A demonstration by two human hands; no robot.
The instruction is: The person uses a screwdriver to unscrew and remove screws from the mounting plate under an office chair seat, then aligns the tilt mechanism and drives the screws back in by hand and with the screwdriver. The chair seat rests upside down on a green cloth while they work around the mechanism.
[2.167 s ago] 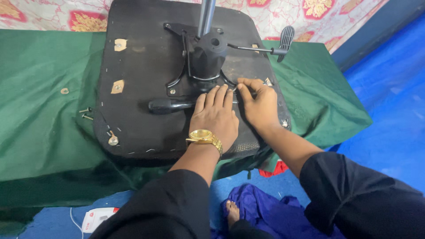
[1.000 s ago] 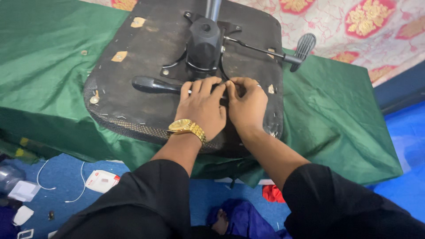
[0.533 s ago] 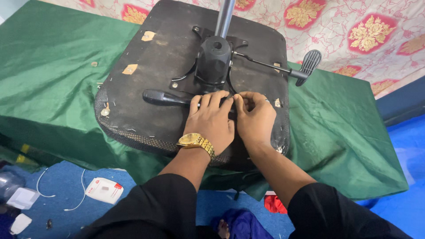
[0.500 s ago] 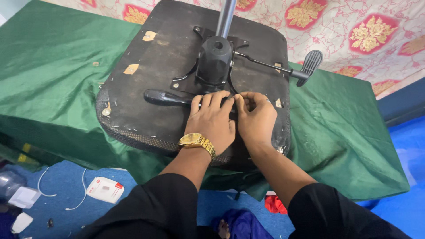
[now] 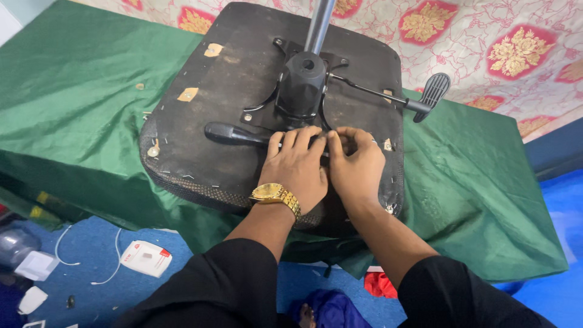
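Green satin-like cloth (image 5: pixel 79 103) drapes the work surface where an upturned chair seat (image 5: pixel 200 130), dark and scuffed with stapled mesh edging, lies flat. Both hands press side by side on its metal mechanism plate (image 5: pixel 267 103): the left hand (image 5: pixel 296 169), wearing a gold watch (image 5: pixel 276 195), and the right hand (image 5: pixel 357 167), fingers curled down; what they pinch is hidden. Two black levers extend beyond the fingertips, one rounded handle (image 5: pixel 231 133) leftward, one ribbed paddle (image 5: pixel 432 94) rightward. A single steel column (image 5: pixel 319 24) rises beyond.
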